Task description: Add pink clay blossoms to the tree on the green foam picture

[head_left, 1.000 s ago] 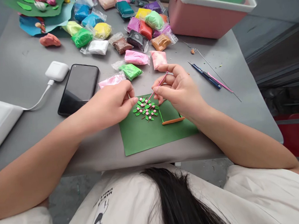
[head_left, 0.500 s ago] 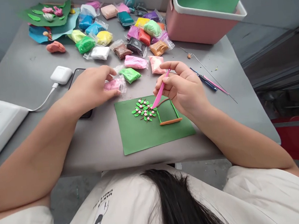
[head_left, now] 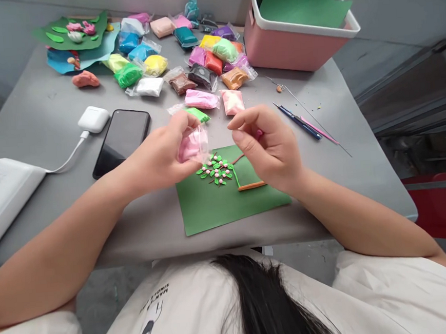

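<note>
My left hand [head_left: 164, 153] grips a clear packet of pink clay [head_left: 191, 147], raised over the left edge of a green sheet of paper [head_left: 214, 209]. The fingers of my right hand [head_left: 271, 147] are curled above the sheet's right side, and a bit of the pink modelling tool [head_left: 259, 133] shows inside them; most of it is hidden. On the paper is a clay branch with green leaves and small pale pink balls [head_left: 217, 170]. Beside it hangs a clay swing with an orange-brown bar [head_left: 252, 186], its right part covered by my right hand.
Several clay packets [head_left: 155, 65] lie across the back of the table. A pink bin [head_left: 286, 43] with green paper stands back right. Thin tools [head_left: 300, 122] lie at right. A phone [head_left: 122, 139], a white case [head_left: 93, 119] and a power bank [head_left: 11, 196] are at left.
My left hand has lifted the pink clay packet and brought it right, uncovering the phone. My right hand has drawn the pink tool's tip off the branch and folded it into its fingers.
</note>
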Action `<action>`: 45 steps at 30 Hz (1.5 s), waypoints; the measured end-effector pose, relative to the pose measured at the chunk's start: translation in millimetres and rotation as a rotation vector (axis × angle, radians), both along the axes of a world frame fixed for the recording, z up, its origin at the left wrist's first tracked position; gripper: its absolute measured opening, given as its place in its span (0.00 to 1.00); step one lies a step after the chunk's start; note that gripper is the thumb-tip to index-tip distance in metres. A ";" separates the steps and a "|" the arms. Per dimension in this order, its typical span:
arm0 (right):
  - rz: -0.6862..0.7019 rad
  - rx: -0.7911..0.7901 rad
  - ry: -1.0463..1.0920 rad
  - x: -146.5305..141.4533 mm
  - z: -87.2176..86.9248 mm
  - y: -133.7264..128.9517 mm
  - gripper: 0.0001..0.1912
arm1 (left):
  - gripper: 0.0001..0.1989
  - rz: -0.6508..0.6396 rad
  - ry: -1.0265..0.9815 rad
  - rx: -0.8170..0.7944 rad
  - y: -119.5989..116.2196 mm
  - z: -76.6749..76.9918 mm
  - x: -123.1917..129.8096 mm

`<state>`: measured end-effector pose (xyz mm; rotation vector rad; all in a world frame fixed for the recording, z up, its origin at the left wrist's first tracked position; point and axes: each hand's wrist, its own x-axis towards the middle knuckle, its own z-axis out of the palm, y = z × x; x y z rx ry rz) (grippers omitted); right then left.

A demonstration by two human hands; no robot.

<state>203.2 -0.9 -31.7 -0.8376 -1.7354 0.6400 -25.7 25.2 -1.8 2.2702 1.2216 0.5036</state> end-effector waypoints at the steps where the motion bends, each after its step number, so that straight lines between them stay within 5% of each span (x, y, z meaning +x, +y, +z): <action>1: 0.015 0.052 -0.027 -0.5 2.0 -1.9 0.03 | 0.24 -0.013 -0.015 -0.026 -0.2 -0.2 0.7; 9: 0.015 0.301 -0.188 -2.8 3.3 -4.4 0.04 | 0.17 -0.024 -0.001 -0.018 -7.8 -2.6 4.1; 16: -0.107 0.303 -0.243 -7.7 -6.4 -11.5 0.07 | 0.13 -0.021 0.191 0.092 -17.0 -5.7 7.8; 22: -0.070 0.297 -0.240 -9.9 -7.5 -11.1 0.04 | 0.19 -0.042 0.301 0.254 -22.6 -12.8 10.4; 35: -0.030 0.280 -0.231 -8.3 -3.6 -10.9 0.04 | 0.23 -0.113 0.248 0.401 -25.9 -21.1 7.9; 45: -0.031 0.296 -0.297 -7.7 2.9 -12.1 0.07 | 0.24 -0.016 0.200 0.386 -25.5 -20.0 9.4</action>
